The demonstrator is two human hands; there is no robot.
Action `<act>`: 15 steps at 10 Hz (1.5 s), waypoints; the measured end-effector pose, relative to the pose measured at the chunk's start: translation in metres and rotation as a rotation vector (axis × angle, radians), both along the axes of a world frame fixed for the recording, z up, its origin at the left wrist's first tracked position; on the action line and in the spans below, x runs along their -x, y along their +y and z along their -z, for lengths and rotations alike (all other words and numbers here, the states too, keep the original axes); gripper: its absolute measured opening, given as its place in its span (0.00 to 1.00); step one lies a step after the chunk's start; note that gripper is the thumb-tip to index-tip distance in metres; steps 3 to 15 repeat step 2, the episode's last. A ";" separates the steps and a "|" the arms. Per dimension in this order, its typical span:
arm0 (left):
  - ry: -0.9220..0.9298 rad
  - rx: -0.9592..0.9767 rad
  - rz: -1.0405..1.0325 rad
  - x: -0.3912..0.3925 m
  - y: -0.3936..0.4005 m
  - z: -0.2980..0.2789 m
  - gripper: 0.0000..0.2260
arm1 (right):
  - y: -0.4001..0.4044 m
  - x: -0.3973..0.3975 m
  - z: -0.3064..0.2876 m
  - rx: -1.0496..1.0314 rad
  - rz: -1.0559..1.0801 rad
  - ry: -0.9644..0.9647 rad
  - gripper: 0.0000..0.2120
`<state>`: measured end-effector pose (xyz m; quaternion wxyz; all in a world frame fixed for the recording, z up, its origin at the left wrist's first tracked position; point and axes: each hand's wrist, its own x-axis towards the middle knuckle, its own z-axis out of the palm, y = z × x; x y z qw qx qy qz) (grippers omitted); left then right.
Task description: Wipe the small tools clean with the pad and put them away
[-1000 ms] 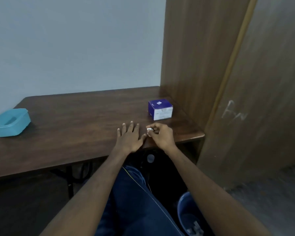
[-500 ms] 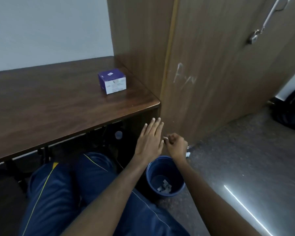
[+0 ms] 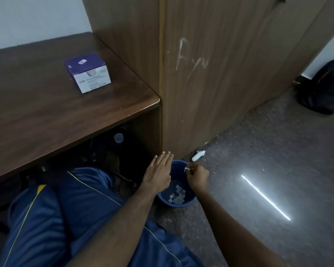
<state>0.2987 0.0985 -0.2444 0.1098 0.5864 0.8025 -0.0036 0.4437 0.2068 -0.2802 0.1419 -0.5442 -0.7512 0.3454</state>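
Head: round blue bin (image 3: 181, 202) (crumpled scraps (image 3: 176, 195))

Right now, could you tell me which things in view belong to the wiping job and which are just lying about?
In the job:
right hand, pinching a small white scrap
left hand, open
blue bin with discarded scraps
purple-and-white box

Lying about:
white object on the floor
dark bag

I've got a small white pad (image 3: 185, 169) pinched at the fingertips of my right hand (image 3: 198, 177), held just over the rim of the blue bin (image 3: 178, 203); too small to make out more. Down in the bin lie crumpled grey-white used pads (image 3: 176, 195), heaped against its right side.
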 end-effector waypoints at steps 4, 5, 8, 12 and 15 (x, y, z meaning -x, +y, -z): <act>-0.008 0.043 -0.008 -0.002 0.006 0.007 0.39 | 0.000 -0.002 0.020 -0.105 -0.127 -0.064 0.16; -0.008 0.043 -0.008 -0.002 0.006 0.007 0.39 | 0.000 -0.002 0.020 -0.105 -0.127 -0.064 0.16; -0.008 0.043 -0.008 -0.002 0.006 0.007 0.39 | 0.000 -0.002 0.020 -0.105 -0.127 -0.064 0.16; -0.008 0.043 -0.008 -0.002 0.006 0.007 0.39 | 0.000 -0.002 0.020 -0.105 -0.127 -0.064 0.16; -0.008 0.043 -0.008 -0.002 0.006 0.007 0.39 | 0.000 -0.002 0.020 -0.105 -0.127 -0.064 0.16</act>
